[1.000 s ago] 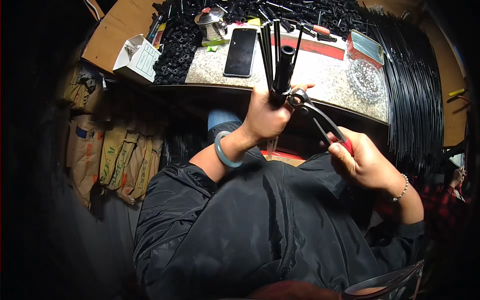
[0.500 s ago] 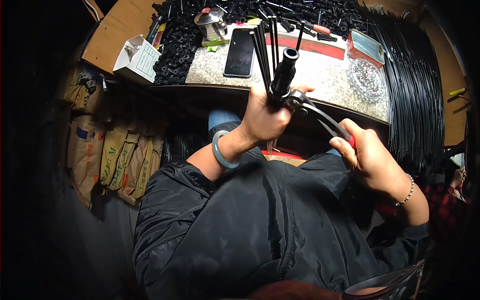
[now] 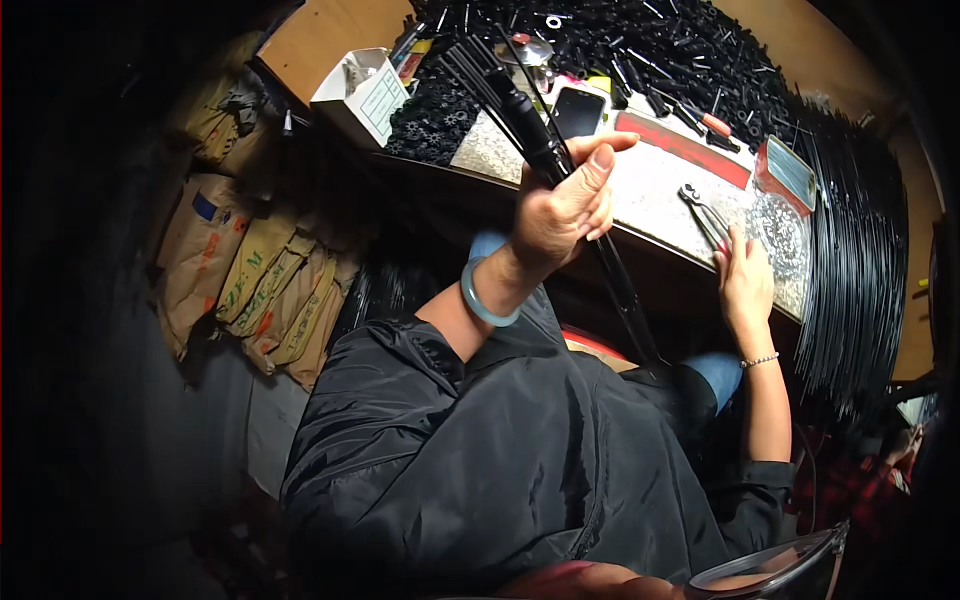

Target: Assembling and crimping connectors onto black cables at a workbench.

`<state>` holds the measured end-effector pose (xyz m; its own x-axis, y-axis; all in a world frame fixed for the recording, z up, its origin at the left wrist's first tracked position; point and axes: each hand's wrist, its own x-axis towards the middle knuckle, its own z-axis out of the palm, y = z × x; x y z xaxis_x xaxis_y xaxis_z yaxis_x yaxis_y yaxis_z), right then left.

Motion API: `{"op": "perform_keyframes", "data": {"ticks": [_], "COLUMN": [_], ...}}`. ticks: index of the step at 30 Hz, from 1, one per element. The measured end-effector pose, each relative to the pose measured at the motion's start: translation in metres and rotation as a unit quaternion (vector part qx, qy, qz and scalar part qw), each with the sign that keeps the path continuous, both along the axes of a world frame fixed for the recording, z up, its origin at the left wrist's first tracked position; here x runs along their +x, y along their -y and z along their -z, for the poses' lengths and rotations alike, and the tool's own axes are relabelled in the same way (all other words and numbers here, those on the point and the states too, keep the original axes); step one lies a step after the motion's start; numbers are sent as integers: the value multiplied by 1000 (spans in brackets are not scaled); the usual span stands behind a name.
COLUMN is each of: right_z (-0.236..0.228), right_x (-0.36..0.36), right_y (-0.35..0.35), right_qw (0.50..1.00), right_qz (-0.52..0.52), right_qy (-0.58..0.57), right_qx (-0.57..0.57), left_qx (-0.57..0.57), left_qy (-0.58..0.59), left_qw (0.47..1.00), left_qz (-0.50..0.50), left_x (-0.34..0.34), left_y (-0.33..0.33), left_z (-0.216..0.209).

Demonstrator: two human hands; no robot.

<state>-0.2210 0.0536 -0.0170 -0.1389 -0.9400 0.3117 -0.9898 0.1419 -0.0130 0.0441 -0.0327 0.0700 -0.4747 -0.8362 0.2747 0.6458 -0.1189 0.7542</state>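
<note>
My left hand is wrapped round a black umbrella frame, held tilted above my lap. Its thin ribs and the thick black collar stick out above the fist, and the shaft runs down to the right below it. My thumb points upward. Over the right part of the worktop, my right hand has its fingers round the handles of a pair of pliers. The jaws of the pliers point away from me against the pale worktop.
Black small parts are heaped along the back. A phone, a red strip, a clear round dish and a tin lie on the worktop. Long black rods hang at the right. Brown sacks stand left.
The pliers have come away from the umbrella frame and moved right to the worktop with my right hand. The frame now leans, its shaft showing below my left hand. The view has shifted.
</note>
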Motion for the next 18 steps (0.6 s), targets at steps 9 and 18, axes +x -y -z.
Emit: {"op": "perform_keyframes", "data": {"ticks": [9, 18], "right_z": [-36, -38], "right_x": [92, 96], "right_y": [-67, -79], "right_qw": [893, 615], "right_qz": [-243, -282], "right_qy": [351, 648], "right_qx": [141, -350], "left_qx": [33, 375], "left_qy": [-27, -96], "left_qw": [994, 901], "left_qz": [-101, 194], "left_x": [10, -28], "left_y": [-11, -83], "left_z": [14, 76]}}
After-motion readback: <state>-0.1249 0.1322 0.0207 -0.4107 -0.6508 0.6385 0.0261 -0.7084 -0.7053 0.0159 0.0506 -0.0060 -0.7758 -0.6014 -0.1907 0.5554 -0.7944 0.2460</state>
